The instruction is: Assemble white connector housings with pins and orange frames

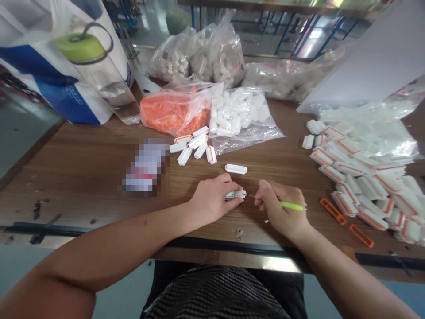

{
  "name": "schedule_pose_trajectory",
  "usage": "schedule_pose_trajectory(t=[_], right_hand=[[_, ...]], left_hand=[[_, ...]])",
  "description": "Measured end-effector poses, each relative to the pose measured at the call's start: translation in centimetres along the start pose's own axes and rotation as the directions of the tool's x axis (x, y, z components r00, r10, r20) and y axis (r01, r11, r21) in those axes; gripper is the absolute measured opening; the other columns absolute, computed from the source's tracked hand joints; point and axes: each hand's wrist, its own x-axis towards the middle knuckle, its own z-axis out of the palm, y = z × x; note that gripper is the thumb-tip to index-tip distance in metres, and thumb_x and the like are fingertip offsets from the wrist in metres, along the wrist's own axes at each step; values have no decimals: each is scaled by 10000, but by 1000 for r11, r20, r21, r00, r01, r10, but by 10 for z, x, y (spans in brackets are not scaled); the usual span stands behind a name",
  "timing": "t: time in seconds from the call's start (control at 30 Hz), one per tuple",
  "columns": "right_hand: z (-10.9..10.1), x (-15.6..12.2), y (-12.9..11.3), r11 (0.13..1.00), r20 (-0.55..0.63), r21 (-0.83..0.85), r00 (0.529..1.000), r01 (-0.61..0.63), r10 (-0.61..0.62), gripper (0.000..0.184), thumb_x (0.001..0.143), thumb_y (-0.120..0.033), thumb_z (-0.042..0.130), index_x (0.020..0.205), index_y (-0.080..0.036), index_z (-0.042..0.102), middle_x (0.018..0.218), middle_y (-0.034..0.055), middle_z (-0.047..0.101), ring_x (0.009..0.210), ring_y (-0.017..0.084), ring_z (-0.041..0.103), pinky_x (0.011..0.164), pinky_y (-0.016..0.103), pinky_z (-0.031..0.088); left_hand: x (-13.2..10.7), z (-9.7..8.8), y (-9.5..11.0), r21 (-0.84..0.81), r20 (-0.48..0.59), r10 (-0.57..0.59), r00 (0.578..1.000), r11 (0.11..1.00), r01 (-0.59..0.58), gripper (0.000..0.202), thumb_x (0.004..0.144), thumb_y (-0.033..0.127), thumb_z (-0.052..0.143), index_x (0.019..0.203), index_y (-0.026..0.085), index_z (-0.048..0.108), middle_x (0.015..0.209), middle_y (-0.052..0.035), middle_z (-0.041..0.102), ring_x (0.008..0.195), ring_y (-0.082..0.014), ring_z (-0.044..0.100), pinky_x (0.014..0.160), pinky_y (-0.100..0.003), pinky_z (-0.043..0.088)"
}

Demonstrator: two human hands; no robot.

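Observation:
My left hand (212, 197) is closed round a small white plastic connector (236, 194) near the table's front edge. My right hand (280, 207) pinches a thin tool with a green handle (291, 205), and its metal tip points into the end of that connector. Another white connector (236, 169) lies on the wooden table (83, 173) just beyond my hands. A small group of white connectors with orange seals (195, 146) lies further back to the left.
A large pile of white connectors with orange seals (365, 177) fills the right side, with two loose orange seals (345, 221) beside it. Bags of orange parts (169, 113) and white parts (239, 113) sit behind. A water bottle with a green lid (96, 66) stands at back left.

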Motion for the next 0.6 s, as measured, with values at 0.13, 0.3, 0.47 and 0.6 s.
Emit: schedule_pose_trajectory(t=[0.13, 0.3, 0.47, 0.6], right_hand=[[1, -1, -1, 1000, -58, 6, 998, -6, 6, 434, 968, -280, 453, 562, -198, 581, 491, -19, 609, 408, 83, 566, 462, 218, 434], [0, -1, 0, 1000, -24, 5, 1000, -14, 14, 443, 968, -310, 457, 557, -202, 580, 487, -11, 608, 403, 88, 561, 435, 224, 431], [-3, -1, 2, 991, -67, 110, 995, -71, 78, 471, 976, -342, 458, 547, -196, 587, 484, -17, 598, 369, 74, 531, 411, 218, 436], [-2, -1, 3, 990, -48, 118, 995, -80, 86, 479, 980, -352, 458, 547, -192, 589, 486, -14, 601, 372, 73, 537, 412, 212, 436]], left_hand=[[0, 0, 0, -8, -4, 0, 1000, 1000, 0, 191, 880, 372, 656, 1021, 255, 710, 949, -2, 655, 830, -156, 656, 696, -275, 481], [-1, 0, 0, -12, -20, 10, 1000, 1000, -10, 184, 883, 372, 650, 1013, 256, 708, 950, -1, 656, 831, -150, 653, 698, -266, 481], [0, 0, -1, -16, -22, 4, 1000, 1000, -4, 180, 878, 363, 657, 1022, 267, 707, 947, 6, 655, 824, -144, 647, 704, -264, 480], [0, 0, 0, -21, -18, 5, 1000, 1000, -5, 179, 884, 362, 651, 1021, 261, 708, 952, 4, 652, 830, -145, 651, 709, -266, 482]])
